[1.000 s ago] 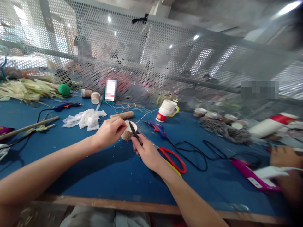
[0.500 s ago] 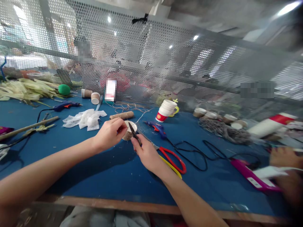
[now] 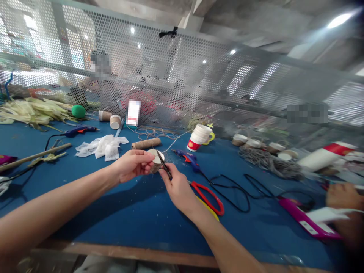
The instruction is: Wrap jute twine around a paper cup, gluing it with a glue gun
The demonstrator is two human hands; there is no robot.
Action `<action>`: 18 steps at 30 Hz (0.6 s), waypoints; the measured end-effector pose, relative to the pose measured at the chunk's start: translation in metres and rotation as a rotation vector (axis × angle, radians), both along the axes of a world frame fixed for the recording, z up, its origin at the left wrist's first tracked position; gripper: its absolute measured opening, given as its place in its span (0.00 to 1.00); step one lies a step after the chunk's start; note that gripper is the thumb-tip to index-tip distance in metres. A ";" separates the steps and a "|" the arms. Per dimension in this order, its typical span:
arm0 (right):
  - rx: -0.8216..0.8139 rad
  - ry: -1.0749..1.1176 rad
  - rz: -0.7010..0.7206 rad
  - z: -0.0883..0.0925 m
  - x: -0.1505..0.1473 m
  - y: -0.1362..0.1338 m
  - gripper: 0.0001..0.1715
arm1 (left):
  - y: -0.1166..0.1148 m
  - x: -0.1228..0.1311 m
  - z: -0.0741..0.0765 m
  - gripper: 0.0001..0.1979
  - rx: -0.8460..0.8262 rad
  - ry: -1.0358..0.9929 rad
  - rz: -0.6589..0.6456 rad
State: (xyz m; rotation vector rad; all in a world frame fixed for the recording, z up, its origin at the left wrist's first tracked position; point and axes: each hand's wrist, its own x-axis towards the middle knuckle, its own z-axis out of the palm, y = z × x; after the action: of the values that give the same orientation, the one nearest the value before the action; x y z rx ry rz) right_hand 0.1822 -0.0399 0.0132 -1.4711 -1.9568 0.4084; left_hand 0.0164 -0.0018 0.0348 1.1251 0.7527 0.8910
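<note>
A small paper cup (image 3: 156,165) wrapped in twine stands on the blue table between my hands, its pale round top facing up. My left hand (image 3: 136,165) is closed in a pinch at the cup's left edge, apparently on a thin strand of twine. Between the fingers and thumb of my right hand (image 3: 178,185) is a thin black pointed tool (image 3: 165,167), tweezers or snips; I cannot tell which. Its tip reaches over the cup's top. A light twine runs from behind the cup toward the back right. Large scissors with red and yellow handles (image 3: 209,197) lie partly under my right forearm.
A twine roll (image 3: 146,143), white lace (image 3: 102,146), and blue glue guns (image 3: 189,159) lie around. Stacked paper cups (image 3: 196,138) stand behind. A black cord leads to a purple power strip (image 3: 307,220); another person's hand (image 3: 344,195) is beyond it. Mesh panel (image 3: 170,76) closes the back.
My left hand has turned from a curled fist to a pinch with the fingers more extended beside the cup. The tool's tip stays over the cup. The twine behind looks straighter.
</note>
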 end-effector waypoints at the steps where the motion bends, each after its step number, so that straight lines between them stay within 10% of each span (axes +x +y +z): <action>1: -0.001 0.007 0.002 0.001 0.000 0.000 0.15 | 0.000 -0.001 -0.001 0.06 0.194 0.111 0.070; 8: -0.140 0.109 0.056 -0.001 0.000 -0.001 0.18 | 0.011 -0.011 -0.015 0.07 1.648 0.748 0.462; 13: -0.176 0.147 0.072 -0.001 -0.002 -0.001 0.19 | 0.018 -0.018 -0.018 0.06 1.875 0.772 0.475; 18: -0.125 0.099 0.052 0.000 -0.003 -0.002 0.19 | 0.016 -0.013 -0.018 0.06 1.736 0.685 0.513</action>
State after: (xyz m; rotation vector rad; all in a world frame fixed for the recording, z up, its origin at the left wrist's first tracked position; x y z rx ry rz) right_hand 0.1788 -0.0417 0.0135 -1.4508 -1.9233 0.6251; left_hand 0.0037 0.0146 0.0166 2.9488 0.7313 1.6856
